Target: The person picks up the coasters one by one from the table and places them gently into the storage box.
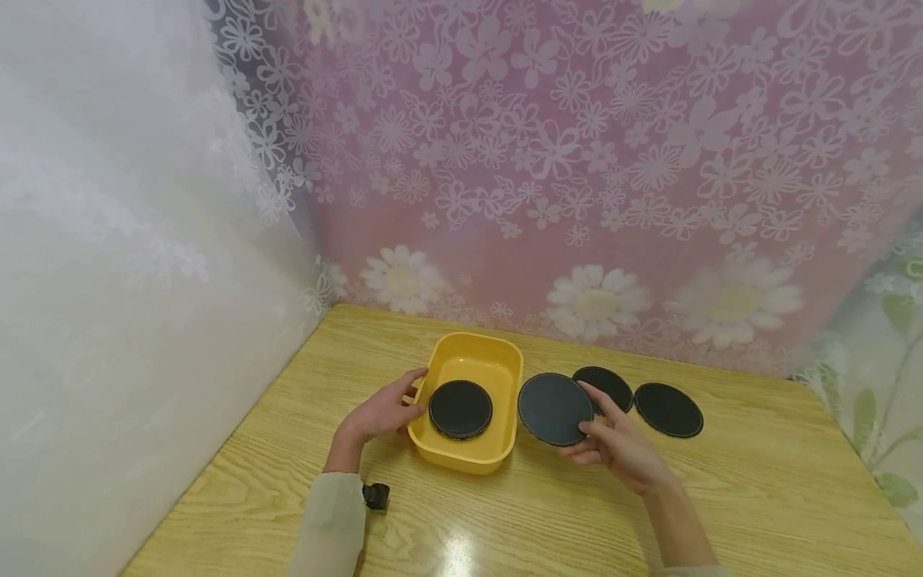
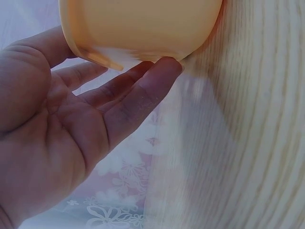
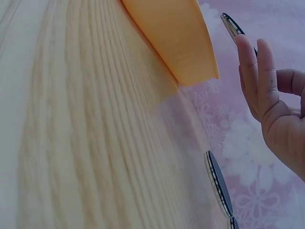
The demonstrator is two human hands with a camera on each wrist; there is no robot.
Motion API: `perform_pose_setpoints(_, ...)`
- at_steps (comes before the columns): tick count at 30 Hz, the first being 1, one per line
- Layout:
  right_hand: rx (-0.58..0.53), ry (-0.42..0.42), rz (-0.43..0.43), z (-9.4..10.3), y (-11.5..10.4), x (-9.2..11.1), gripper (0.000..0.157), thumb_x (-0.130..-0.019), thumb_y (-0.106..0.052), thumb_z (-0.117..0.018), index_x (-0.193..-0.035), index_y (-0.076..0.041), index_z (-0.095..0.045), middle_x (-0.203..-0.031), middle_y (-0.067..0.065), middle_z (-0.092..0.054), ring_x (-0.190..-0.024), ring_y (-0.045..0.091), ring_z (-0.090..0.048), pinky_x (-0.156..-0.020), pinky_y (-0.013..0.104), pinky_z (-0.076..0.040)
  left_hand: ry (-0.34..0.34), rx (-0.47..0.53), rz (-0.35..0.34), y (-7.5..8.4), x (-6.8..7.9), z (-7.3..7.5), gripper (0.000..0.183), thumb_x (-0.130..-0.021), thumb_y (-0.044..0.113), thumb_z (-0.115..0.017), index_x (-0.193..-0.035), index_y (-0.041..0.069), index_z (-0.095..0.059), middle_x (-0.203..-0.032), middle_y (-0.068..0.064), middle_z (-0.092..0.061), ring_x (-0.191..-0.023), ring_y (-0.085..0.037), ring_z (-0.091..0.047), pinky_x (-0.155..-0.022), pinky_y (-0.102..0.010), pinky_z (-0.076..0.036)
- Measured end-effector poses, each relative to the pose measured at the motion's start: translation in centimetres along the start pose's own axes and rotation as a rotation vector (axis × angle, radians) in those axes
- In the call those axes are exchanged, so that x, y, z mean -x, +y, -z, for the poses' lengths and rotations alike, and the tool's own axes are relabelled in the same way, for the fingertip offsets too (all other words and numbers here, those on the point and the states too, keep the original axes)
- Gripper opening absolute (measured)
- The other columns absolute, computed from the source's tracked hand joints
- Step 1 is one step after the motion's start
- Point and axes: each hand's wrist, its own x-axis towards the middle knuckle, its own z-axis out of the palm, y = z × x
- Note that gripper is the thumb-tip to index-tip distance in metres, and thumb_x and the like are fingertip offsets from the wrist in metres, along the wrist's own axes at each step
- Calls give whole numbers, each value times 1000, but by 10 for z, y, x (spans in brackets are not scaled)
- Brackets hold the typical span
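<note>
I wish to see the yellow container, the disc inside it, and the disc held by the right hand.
Yellow container [image 1: 486,373], head view: bare inner bottom.
Disc inside [image 1: 461,409], head view: middle of top.
Held disc [image 1: 554,409], head view: visible face.

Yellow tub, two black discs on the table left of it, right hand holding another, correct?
Not quite: the two black discs lie on the table right of the yellow tub, as the head view shows; the right hand does hold another disc.
</note>
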Motion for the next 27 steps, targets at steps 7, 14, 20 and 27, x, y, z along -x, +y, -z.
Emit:
perform_pose_setpoints(7, -17, -31, -2, -14, 2, -16, 77, -103, 0, -46, -161, -18, 2, -101, 21, -66, -89, 28, -74, -73, 33, -59, -5, 7, -4, -2, -1, 0, 67, -99, 14, -57, -158, 16, -26, -136, -22, -49, -87, -25, -62, -70, -38, -54)
perform_pose_setpoints(14, 31, 15, -54, -27, 4, -32, 78, -102, -2, -49, -162, -22, -3, -115, 26, -64, -88, 28, -74, -70, 32, -59, -7, 16, -4, -1, 0, 0, 67, -99, 14, -57, -158, 15, -26, -137, -22, -49, -90, -25, -63, -71, -38, -55)
perform_pose_setpoints(20, 61, 4, -62, -39, 3, -48, 77, -101, 0, -49, -161, -19, -5, -113, 24, -68, -87, 32, -74, -69, 33, -59, -6, 15, -6, -1, 1, 1, 67, -99, 14, -57, -158, 15, -26, -137, -22, -49, -93, -28, -63, -71, -37, -54)
perform_pose_setpoints(27, 143, 74, -116, -56, -3, -72, 76, -100, -1, -50, -161, -19, -8, -121, 32, -60, -83, 31, -74, -72, 40, -59, -1, -1, -5, -2, -1, 1, 67, -99, 15, -58, -158, 17, -27, -137, -22, -49, -89, -28, -62, -71, -39, -54)
